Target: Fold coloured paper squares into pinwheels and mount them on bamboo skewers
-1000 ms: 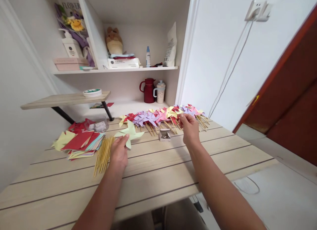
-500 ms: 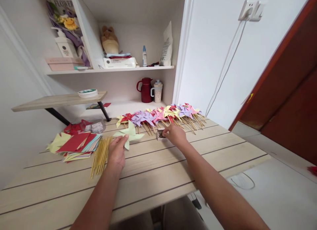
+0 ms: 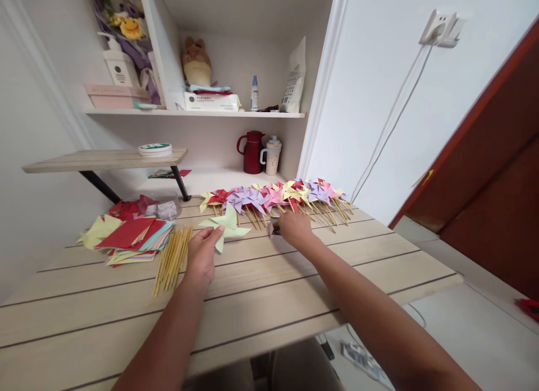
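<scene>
A pale green paper pinwheel (image 3: 229,224) without a stick is pinched between thumb and fingers of my left hand (image 3: 204,251), just above the table. My right hand (image 3: 296,229) is closed at a small open box (image 3: 274,226), its fingertips in or right over it. My knuckles hide most of the box, and what the fingers pinch, if anything, is too small to see. Behind both hands lies a row of finished pinwheels on sticks (image 3: 252,199) in lilac, red, pink and yellow. Thin wooden sticks (image 3: 172,262) lie in a bundle left of my left hand.
Stacked coloured paper (image 3: 130,237) and a clear plastic container (image 3: 166,208) are at the left, beside a small raised shelf (image 3: 101,160). A red jug (image 3: 253,152) and a beige cup (image 3: 273,156) stand at the back. The table's front edge runs below my forearms.
My right hand has curled further over the small box, covering more of it. The left hand keeps hold of the green pinwheel, nearly still. The camera view has shifted slightly.
</scene>
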Available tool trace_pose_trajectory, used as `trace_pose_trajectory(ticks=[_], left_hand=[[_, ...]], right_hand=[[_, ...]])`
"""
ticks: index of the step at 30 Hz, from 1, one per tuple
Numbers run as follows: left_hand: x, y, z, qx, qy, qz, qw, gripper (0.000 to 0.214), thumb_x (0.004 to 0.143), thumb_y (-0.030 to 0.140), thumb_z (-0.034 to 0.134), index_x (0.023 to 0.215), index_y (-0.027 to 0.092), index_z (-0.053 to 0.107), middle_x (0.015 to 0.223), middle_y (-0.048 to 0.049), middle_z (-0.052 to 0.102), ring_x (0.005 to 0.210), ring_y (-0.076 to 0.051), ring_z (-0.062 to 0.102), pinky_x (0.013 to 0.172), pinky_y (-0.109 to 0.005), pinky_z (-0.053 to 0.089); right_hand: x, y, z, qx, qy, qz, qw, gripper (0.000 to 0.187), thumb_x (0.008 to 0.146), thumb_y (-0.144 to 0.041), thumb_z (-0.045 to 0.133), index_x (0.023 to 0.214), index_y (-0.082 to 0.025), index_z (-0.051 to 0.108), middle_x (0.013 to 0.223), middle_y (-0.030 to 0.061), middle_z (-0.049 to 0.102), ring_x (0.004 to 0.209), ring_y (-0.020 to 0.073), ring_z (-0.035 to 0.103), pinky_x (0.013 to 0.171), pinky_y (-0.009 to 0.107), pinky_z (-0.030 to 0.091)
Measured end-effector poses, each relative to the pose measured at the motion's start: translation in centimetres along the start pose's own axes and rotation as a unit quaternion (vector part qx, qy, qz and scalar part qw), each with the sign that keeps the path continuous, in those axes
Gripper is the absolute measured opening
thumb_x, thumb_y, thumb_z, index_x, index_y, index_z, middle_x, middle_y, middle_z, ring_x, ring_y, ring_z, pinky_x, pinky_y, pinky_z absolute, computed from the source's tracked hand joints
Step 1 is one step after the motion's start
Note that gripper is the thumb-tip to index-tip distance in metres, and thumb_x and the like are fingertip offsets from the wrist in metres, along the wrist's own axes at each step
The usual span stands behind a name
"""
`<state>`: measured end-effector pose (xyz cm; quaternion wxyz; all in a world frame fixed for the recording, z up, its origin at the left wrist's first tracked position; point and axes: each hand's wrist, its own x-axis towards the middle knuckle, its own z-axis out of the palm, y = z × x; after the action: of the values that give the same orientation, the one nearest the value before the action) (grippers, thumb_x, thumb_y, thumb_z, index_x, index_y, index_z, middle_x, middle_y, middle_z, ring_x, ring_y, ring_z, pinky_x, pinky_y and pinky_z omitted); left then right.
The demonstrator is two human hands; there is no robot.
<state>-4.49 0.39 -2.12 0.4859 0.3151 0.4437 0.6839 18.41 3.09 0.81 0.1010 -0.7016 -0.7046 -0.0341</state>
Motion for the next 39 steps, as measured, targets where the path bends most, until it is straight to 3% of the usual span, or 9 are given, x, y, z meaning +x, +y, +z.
trace_pose_trajectory(ticks=[7, 13, 20, 24, 25, 28, 30, 35, 39], left_hand=[[0.1, -0.3, -0.2, -0.005, -0.001, 0.001, 1.000, 0.030, 0.051, 0.028, 0.090, 0.070, 0.015, 0.071, 0.070, 0.0006, 0.067, 0.069, -0.011, 0.059, 0.067, -0.022, 0.042], [0.0, -0.4, -0.2, -0.007, -0.013, -0.001, 1.000, 0.033, 0.050, 0.030, 0.091, 0.070, 0.014, 0.071, 0.070, -0.0004, 0.067, 0.067, -0.011, 0.058, 0.064, -0.022, 0.041], [0.1, -0.3, -0.2, -0.008, -0.014, -0.001, 1.000, 0.034, 0.049, 0.032, 0.091, 0.069, 0.014, 0.071, 0.071, -0.0008, 0.068, 0.068, -0.012, 0.058, 0.066, -0.023, 0.041], [0.0, -0.4, -0.3, -0.007, -0.018, -0.007, 1.000, 0.035, 0.049, 0.035, 0.091, 0.070, 0.014, 0.070, 0.071, -0.0003, 0.067, 0.068, -0.012, 0.058, 0.066, -0.024, 0.041], [0.0, -0.3, -0.3, -0.007, -0.020, -0.010, 1.000, 0.036, 0.049, 0.035, 0.091, 0.070, 0.015, 0.070, 0.071, -0.0001, 0.067, 0.068, -0.012, 0.058, 0.066, -0.024, 0.041], [-0.1, -0.3, -0.2, -0.009, -0.022, -0.015, 1.000, 0.036, 0.048, 0.035, 0.090, 0.070, 0.015, 0.070, 0.072, -0.0002, 0.067, 0.069, -0.012, 0.058, 0.066, -0.024, 0.040], [-0.1, -0.2, -0.2, -0.011, -0.020, -0.015, 1.000, 0.036, 0.048, 0.035, 0.090, 0.069, 0.015, 0.070, 0.072, -0.0001, 0.067, 0.069, -0.012, 0.058, 0.067, -0.024, 0.041], [0.0, -0.3, -0.1, -0.010, -0.013, -0.014, 1.000, 0.036, 0.047, 0.033, 0.091, 0.070, 0.015, 0.069, 0.073, -0.0003, 0.068, 0.071, -0.013, 0.058, 0.068, -0.025, 0.041], [0.0, -0.4, -0.2, -0.005, -0.019, -0.010, 1.000, 0.037, 0.048, 0.035, 0.090, 0.070, 0.015, 0.069, 0.071, 0.0000, 0.067, 0.071, -0.014, 0.058, 0.070, -0.026, 0.042]], right_hand=[[0.1, 1.1, 0.5, 0.061, -0.001, -0.013, 0.998, 0.013, 0.076, -0.012, 0.066, 0.076, -0.018, 0.077, 0.093, 0.0159, 0.075, 0.088, 0.0293, 0.069, 0.070, 0.034, 0.045], [0.2, 2.5, 0.8, 0.204, 0.005, -0.013, 0.979, 0.012, 0.072, -0.018, 0.066, 0.063, -0.022, 0.073, 0.072, 0.0040, 0.072, 0.071, 0.0199, 0.063, 0.060, 0.028, 0.038], [-0.3, 3.4, -0.2, 0.415, -0.001, -0.007, 0.910, 0.025, 0.074, -0.042, 0.063, 0.069, -0.018, 0.069, 0.063, 0.0017, 0.065, 0.055, 0.0141, 0.053, 0.054, 0.026, 0.039], [-1.4, 3.1, -0.3, 0.514, -0.055, -0.025, 0.856, 0.035, 0.071, -0.052, 0.066, 0.069, -0.017, 0.065, 0.060, 0.0010, 0.057, 0.051, 0.0112, 0.044, 0.048, 0.024, 0.035], [-1.6, 3.1, -0.2, 0.506, -0.063, -0.023, 0.860, 0.036, 0.073, -0.053, 0.065, 0.071, -0.017, 0.065, 0.061, 0.0010, 0.057, 0.051, 0.0108, 0.043, 0.048, 0.024, 0.035], [-1.6, 3.0, -0.3, 0.347, -0.037, 0.003, 0.937, 0.031, 0.084, -0.046, 0.058, 0.081, -0.017, 0.069, 0.069, 0.0028, 0.064, 0.058, 0.0125, 0.051, 0.054, 0.024, 0.038], [-1.4, 2.9, -0.5, 0.233, -0.015, 0.018, 0.972, 0.024, 0.086, -0.038, 0.058, 0.082, -0.018, 0.071, 0.075, 0.0042, 0.068, 0.068, 0.0155, 0.058, 0.059, 0.025, 0.039], [-0.9, 2.2, -1.0, 0.095, -0.029, 0.024, 0.995, 0.023, 0.083, -0.037, 0.065, 0.072, -0.020, 0.073, 0.082, 0.0082, 0.072, 0.081, 0.0236, 0.065, 0.062, 0.029, 0.037], [-0.3, 1.2, -0.7, 0.019, -0.051, 0.028, 0.998, 0.027, 0.086, -0.041, 0.062, 0.078, -0.019, 0.076, 0.095, 0.0122, 0.074, 0.090, 0.0270, 0.067, 0.067, 0.030, 0.041]])
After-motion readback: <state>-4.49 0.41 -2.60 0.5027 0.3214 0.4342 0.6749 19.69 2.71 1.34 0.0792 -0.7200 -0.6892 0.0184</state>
